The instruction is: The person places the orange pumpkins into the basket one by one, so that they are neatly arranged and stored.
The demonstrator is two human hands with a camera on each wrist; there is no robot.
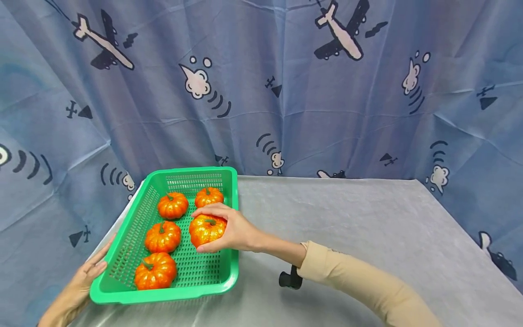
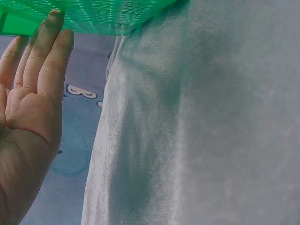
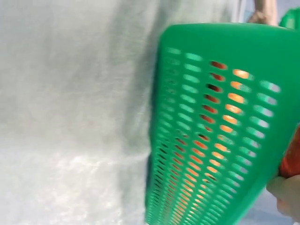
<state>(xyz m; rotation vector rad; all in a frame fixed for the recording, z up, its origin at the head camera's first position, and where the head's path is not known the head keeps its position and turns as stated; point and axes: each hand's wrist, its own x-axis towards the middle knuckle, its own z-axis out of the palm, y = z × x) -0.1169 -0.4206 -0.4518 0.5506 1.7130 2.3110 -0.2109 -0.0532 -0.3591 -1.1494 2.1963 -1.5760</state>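
My right hand (image 1: 234,229) grips a small shiny orange pumpkin (image 1: 205,230) with a green stem, thumb on the near side and fingers on the far side. It is above the right half of a green plastic basket (image 1: 163,296). In the basket sit a front pumpkin (image 1: 157,274), a middle pumpkin (image 1: 166,240), a back-left pumpkin (image 1: 173,208) and a back-right pumpkin (image 1: 209,194). Straight fingers of my left hand (image 2: 35,108) touch the basket's left outer side. In the right wrist view, the perforated basket wall (image 3: 225,136) covers most of the held pumpkin.
A grey-white cloth (image 1: 327,218) covers the table, with wide surface to the basket's right. Behind and at the sides hangs a blue curtain (image 1: 253,81) printed with airplanes. The basket stands near the table's left edge. A black wrist camera (image 1: 291,279) hangs below the right sleeve.
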